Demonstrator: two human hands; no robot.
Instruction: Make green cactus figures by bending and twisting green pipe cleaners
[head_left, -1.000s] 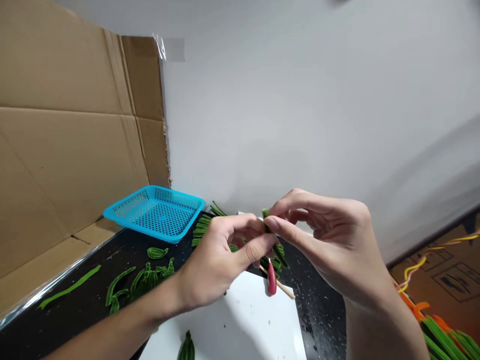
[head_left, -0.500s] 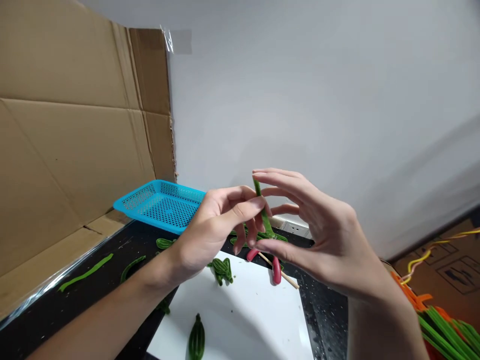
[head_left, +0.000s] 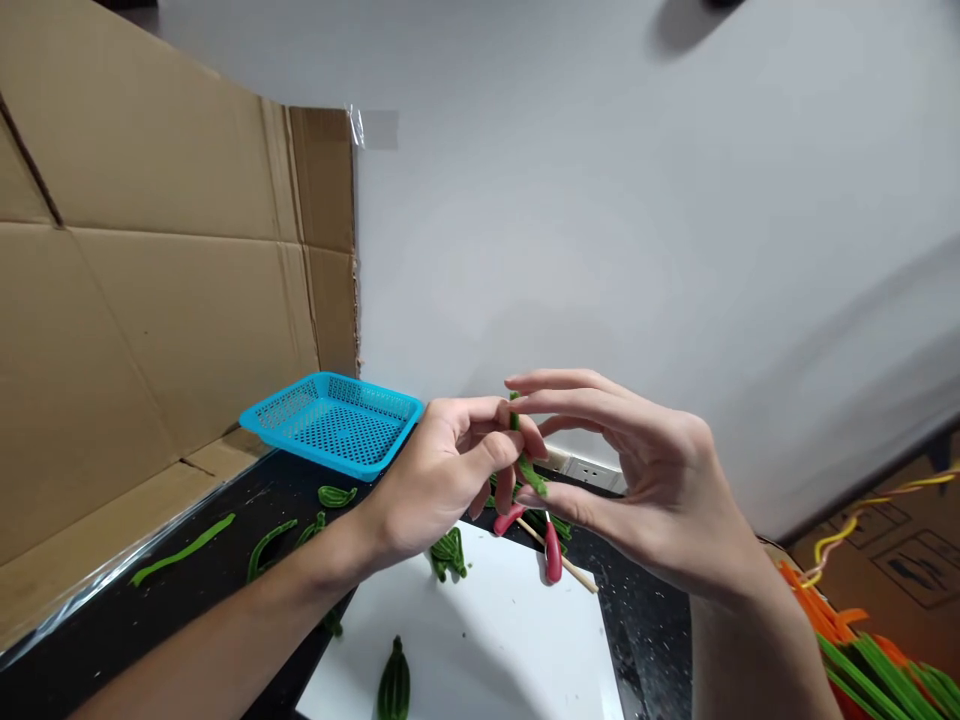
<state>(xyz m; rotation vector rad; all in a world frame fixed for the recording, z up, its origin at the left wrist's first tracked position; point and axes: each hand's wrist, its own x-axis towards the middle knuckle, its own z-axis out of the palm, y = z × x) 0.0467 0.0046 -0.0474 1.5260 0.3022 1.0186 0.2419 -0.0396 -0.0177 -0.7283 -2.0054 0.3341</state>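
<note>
Both hands are raised over the table and meet on one short green pipe cleaner piece [head_left: 529,473]. My left hand [head_left: 442,480] pinches its upper end between thumb and forefinger. My right hand [head_left: 645,480] holds its lower end with thumb and fingers, the other fingers stretched out. Beneath the hands lies a white sheet [head_left: 495,640] on the black table [head_left: 187,610]. A finished green bundle [head_left: 394,682] and a smaller green bundle [head_left: 448,552] lie on the sheet.
Red-handled scissors [head_left: 551,550] and a thin wooden stick [head_left: 574,573] lie at the sheet's far edge. A blue perforated basket [head_left: 334,425] stands at the back left by a cardboard wall [head_left: 150,300]. Bent green pieces [head_left: 184,550] are scattered on the left. Green and orange pipe cleaners [head_left: 870,660] lie lower right.
The hands rose off the table with the green piece, then dropped slightly. The right hand's fingers spread out while both keep hold. The view shifted, baring more of the white sheet.
</note>
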